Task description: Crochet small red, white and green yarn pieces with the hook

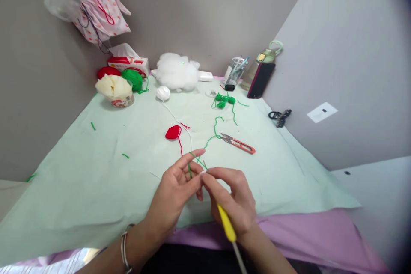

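Around the yellow handle of a crochet hook (226, 223) my right hand (236, 197) is closed, and its fingertips meet those of my left hand (175, 188). Thumb and fingers of the left hand pinch a small white crochet piece (203, 173), mostly hidden by the fingertips. Green yarn (209, 140) runs over the raised left index finger and trails away across the cloth. Just beyond the hands lie a red crocheted piece (173, 132) with a yarn tail and a pair of orange-handled thread snips (238, 143). White yarn leads from a white ball (163, 93) toward my hands.
White stuffing (177, 72), a tissue box (141, 65), a green yarn ball (133, 79) and a tub (117, 94) stand along the back. Small green crocheted pieces (221, 101), a pen cup (235, 72), a bottle (257, 68) and a phone (261, 80) are at the back right.
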`<move>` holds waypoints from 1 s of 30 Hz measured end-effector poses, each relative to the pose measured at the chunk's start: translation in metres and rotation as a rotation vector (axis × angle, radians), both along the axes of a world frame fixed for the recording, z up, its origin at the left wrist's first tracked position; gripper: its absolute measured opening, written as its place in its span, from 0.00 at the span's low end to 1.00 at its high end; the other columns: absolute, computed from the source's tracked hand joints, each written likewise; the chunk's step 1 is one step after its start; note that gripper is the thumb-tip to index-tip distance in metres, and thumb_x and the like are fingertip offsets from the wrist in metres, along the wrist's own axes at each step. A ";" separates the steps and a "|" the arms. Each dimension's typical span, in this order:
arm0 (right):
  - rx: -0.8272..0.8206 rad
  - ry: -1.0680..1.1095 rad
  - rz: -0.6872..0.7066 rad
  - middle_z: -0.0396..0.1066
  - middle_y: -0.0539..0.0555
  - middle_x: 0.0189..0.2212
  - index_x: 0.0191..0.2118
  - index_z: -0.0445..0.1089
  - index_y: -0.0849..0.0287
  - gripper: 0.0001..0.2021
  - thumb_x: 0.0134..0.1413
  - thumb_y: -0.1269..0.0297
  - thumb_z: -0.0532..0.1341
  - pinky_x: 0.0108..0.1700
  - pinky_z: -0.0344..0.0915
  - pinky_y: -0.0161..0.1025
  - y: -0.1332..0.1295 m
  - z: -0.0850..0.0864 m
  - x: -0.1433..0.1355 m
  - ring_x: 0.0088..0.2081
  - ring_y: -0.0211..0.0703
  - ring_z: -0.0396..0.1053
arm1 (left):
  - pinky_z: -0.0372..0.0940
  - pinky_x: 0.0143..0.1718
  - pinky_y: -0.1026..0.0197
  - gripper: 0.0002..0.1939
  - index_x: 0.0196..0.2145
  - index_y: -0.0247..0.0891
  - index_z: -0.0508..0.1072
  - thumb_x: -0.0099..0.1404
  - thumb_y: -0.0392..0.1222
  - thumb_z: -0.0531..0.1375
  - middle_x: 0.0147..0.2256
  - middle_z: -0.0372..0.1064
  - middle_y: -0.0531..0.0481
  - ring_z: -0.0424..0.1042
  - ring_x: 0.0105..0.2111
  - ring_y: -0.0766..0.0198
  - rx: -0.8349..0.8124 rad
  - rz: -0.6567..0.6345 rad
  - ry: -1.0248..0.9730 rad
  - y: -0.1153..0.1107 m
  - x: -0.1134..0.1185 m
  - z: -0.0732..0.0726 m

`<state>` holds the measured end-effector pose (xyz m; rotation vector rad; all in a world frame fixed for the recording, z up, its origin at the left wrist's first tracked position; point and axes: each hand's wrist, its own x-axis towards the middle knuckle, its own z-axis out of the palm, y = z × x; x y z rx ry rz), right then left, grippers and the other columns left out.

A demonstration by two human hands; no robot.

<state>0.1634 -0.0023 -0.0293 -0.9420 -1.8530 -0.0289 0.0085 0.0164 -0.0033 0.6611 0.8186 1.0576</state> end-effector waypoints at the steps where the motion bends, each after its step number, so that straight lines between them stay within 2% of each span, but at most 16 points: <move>1: -0.005 0.012 -0.012 0.79 0.59 0.44 0.54 0.78 0.51 0.16 0.65 0.76 0.62 0.41 0.77 0.42 0.000 0.000 0.000 0.44 0.48 0.78 | 0.64 0.27 0.69 0.25 0.55 0.36 0.80 0.61 0.41 0.75 0.29 0.69 0.56 0.64 0.24 0.72 -0.051 -0.032 -0.057 0.001 -0.001 0.001; 4: -0.154 0.316 0.037 0.78 0.56 0.39 0.49 0.79 0.50 0.14 0.68 0.74 0.59 0.38 0.75 0.43 0.003 0.005 0.001 0.38 0.46 0.76 | 0.61 0.25 0.70 0.22 0.53 0.32 0.82 0.60 0.38 0.74 0.26 0.66 0.57 0.60 0.23 0.74 -0.173 -0.099 -0.172 0.005 -0.005 0.003; 7: -0.353 0.670 0.173 0.76 0.53 0.35 0.44 0.79 0.52 0.12 0.72 0.71 0.57 0.34 0.72 0.41 0.008 0.013 0.000 0.32 0.42 0.72 | 0.61 0.25 0.70 0.20 0.52 0.34 0.83 0.61 0.37 0.73 0.26 0.66 0.57 0.58 0.22 0.75 -0.150 -0.086 -0.184 0.007 -0.007 0.004; 10: -0.398 0.637 0.222 0.78 0.54 0.35 0.42 0.80 0.53 0.10 0.71 0.69 0.59 0.38 0.74 0.43 0.010 0.016 -0.004 0.37 0.45 0.76 | 0.62 0.26 0.69 0.19 0.51 0.37 0.84 0.62 0.38 0.73 0.26 0.67 0.56 0.62 0.23 0.74 -0.055 -0.071 -0.108 0.005 -0.003 0.002; 13: -0.300 0.472 0.129 0.80 0.55 0.38 0.47 0.80 0.51 0.13 0.69 0.73 0.60 0.41 0.75 0.44 0.007 0.009 -0.007 0.40 0.46 0.77 | 0.63 0.26 0.68 0.20 0.50 0.39 0.84 0.59 0.40 0.75 0.30 0.70 0.55 0.64 0.23 0.73 -0.002 -0.008 -0.031 0.002 0.003 0.001; 15: -0.189 0.317 0.063 0.80 0.56 0.42 0.53 0.79 0.48 0.17 0.66 0.76 0.62 0.41 0.76 0.45 0.004 0.003 -0.006 0.42 0.47 0.78 | 0.62 0.25 0.68 0.22 0.50 0.39 0.84 0.57 0.41 0.77 0.30 0.70 0.55 0.62 0.22 0.74 -0.034 -0.009 -0.058 0.003 0.004 0.001; 17: -0.122 0.218 0.032 0.80 0.57 0.46 0.56 0.79 0.47 0.20 0.65 0.76 0.63 0.42 0.76 0.45 0.002 0.000 -0.004 0.44 0.48 0.78 | 0.60 0.23 0.69 0.21 0.48 0.36 0.85 0.57 0.41 0.76 0.26 0.66 0.56 0.57 0.21 0.74 -0.112 -0.067 -0.131 0.004 0.002 0.002; 18: -0.127 0.245 0.026 0.80 0.57 0.45 0.55 0.79 0.48 0.19 0.65 0.76 0.63 0.41 0.75 0.45 0.002 0.001 -0.002 0.43 0.48 0.78 | 0.58 0.22 0.69 0.20 0.48 0.34 0.85 0.58 0.41 0.76 0.25 0.64 0.57 0.55 0.21 0.75 -0.152 -0.092 -0.164 0.006 0.000 0.002; 20: -0.219 0.448 0.047 0.79 0.55 0.38 0.50 0.80 0.49 0.15 0.68 0.75 0.60 0.38 0.74 0.43 0.004 0.004 0.000 0.37 0.45 0.76 | 0.57 0.22 0.71 0.18 0.47 0.33 0.85 0.59 0.40 0.75 0.23 0.61 0.58 0.52 0.20 0.76 -0.199 -0.101 -0.199 0.008 -0.003 0.002; 23: -0.402 0.760 0.164 0.76 0.52 0.32 0.42 0.80 0.52 0.11 0.71 0.69 0.59 0.33 0.70 0.40 0.008 0.010 0.000 0.30 0.41 0.71 | 0.57 0.23 0.70 0.19 0.48 0.36 0.85 0.58 0.38 0.75 0.25 0.64 0.58 0.54 0.21 0.76 -0.163 -0.045 -0.168 0.009 -0.006 0.003; 25: -0.477 0.777 0.231 0.77 0.53 0.34 0.41 0.81 0.53 0.09 0.70 0.67 0.62 0.35 0.70 0.40 0.011 0.011 -0.002 0.32 0.40 0.71 | 0.57 0.24 0.69 0.19 0.48 0.38 0.85 0.58 0.39 0.76 0.27 0.68 0.56 0.58 0.21 0.75 -0.104 -0.029 -0.103 0.007 -0.005 0.002; 27: -0.504 0.747 0.226 0.78 0.53 0.35 0.42 0.82 0.52 0.08 0.69 0.67 0.63 0.37 0.70 0.39 0.012 0.009 -0.003 0.34 0.40 0.72 | 0.59 0.26 0.67 0.18 0.48 0.39 0.85 0.59 0.41 0.75 0.28 0.70 0.55 0.63 0.22 0.73 -0.062 -0.031 -0.033 0.005 -0.003 0.002; 30: -0.539 0.825 0.224 0.78 0.52 0.34 0.42 0.81 0.53 0.08 0.70 0.65 0.63 0.36 0.71 0.38 0.012 0.007 -0.001 0.32 0.39 0.73 | 0.60 0.29 0.65 0.19 0.49 0.40 0.84 0.60 0.42 0.74 0.30 0.72 0.54 0.67 0.24 0.71 -0.036 -0.050 0.025 0.004 -0.004 0.001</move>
